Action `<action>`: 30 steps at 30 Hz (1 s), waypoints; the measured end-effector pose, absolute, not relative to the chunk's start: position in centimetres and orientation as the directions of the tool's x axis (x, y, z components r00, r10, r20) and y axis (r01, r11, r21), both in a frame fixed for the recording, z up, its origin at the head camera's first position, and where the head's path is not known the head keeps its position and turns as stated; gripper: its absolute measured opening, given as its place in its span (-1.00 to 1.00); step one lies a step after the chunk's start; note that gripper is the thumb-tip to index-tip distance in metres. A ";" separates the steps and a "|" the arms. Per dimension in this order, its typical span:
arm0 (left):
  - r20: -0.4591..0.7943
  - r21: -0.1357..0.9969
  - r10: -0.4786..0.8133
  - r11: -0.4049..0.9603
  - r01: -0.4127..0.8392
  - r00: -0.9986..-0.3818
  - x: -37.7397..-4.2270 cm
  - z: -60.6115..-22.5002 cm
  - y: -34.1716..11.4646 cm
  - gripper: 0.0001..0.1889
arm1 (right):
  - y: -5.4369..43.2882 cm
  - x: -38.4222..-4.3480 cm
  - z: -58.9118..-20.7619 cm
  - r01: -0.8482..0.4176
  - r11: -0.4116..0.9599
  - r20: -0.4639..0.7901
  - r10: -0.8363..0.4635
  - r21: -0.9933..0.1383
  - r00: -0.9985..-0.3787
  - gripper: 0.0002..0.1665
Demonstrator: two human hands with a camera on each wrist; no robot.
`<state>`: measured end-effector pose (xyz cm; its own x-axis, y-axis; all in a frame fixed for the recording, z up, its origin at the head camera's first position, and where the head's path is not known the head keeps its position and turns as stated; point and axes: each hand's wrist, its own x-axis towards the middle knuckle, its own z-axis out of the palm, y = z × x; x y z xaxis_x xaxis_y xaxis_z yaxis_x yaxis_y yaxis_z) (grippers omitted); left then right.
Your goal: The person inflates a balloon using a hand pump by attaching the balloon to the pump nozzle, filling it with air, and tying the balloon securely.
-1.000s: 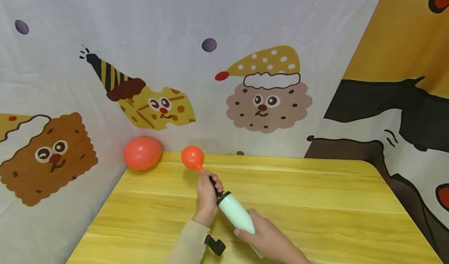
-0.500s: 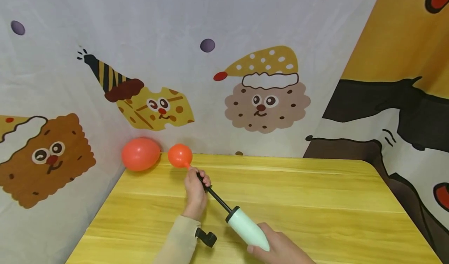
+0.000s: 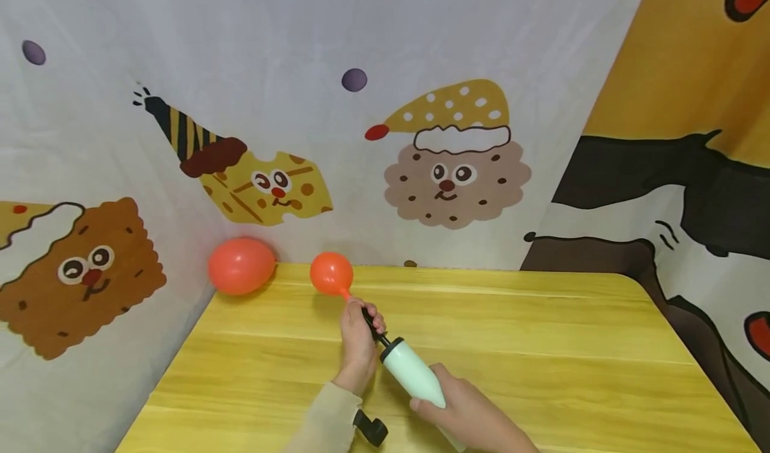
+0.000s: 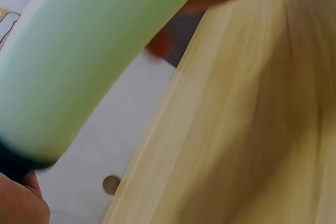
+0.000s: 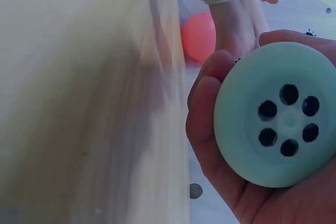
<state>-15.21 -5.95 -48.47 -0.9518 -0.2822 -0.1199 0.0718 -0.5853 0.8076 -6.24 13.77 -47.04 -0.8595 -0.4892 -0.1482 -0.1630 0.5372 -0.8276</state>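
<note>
A hand balloon pump (image 3: 415, 374) with a pale green barrel and black front end lies slantwise above the table. My left hand (image 3: 357, 336) grips its black nozzle end and the neck of a small, round orange-red balloon (image 3: 331, 274). Around the barrel's rear curl the fingers of my right hand (image 3: 472, 406). A short piece of black rod shows between nozzle part and barrel. In the right wrist view, the pump's round end (image 5: 290, 121) has several dark holes. The barrel (image 4: 89, 61) fills much of the left wrist view; the nozzle tip is hidden.
A larger inflated red balloon (image 3: 242, 266) sits at the table's back left corner, by the cloth wall. The yellow wood-grain table (image 3: 541, 346) meets a printed cloth backdrop (image 3: 361, 25) behind. A black wrist mount (image 3: 371, 429) sticks out from the left sleeve.
The barrel was drawn back, baring a long black rod, then both hands came together again and little rod shows. The balloon on the nozzle looks slightly larger than a second ago.
</note>
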 end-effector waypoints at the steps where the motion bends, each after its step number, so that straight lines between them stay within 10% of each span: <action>1: -0.125 0.807 -0.276 -0.588 0.065 -0.953 -15.1 -48.5 -5.6 -0.67 | 13.7 -6.4 -46.9 -0.167 0.535 -0.141 -0.487 -0.828 -0.862 -0.31; 30: -0.081 0.813 -0.340 -0.567 0.136 -0.937 -16.4 -47.3 -8.7 -0.64 | 16.1 -4.9 -47.3 -0.067 0.540 -0.258 -0.503 -0.839 -0.825 -0.39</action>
